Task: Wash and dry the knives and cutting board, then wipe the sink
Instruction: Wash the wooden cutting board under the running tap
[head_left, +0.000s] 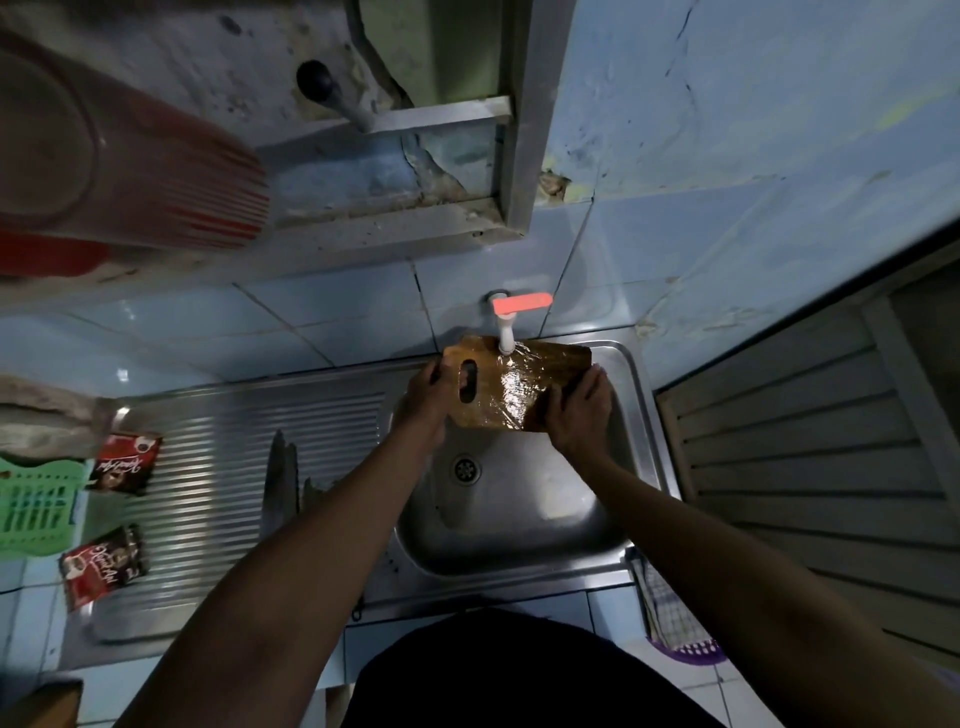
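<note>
A wooden cutting board (511, 382) with a handle slot is held over the steel sink (519, 519), under the white tap (506, 340) with the red lever. Water runs over its shiny middle. My left hand (426, 402) grips the board's handle end. At the opposite end my right hand (579, 413) grips the board's edge. Two knives (280, 480) lie on the ribbed drainboard left of the basin, blades pointing away from me.
Two red sachets (124, 462) and a green plastic basket (36, 501) sit at the drainboard's left end. A checked cloth (670, 608) hangs at the sink's front right corner. A red plastic tub (104, 176) sits on the ledge above. Louvred panel to the right.
</note>
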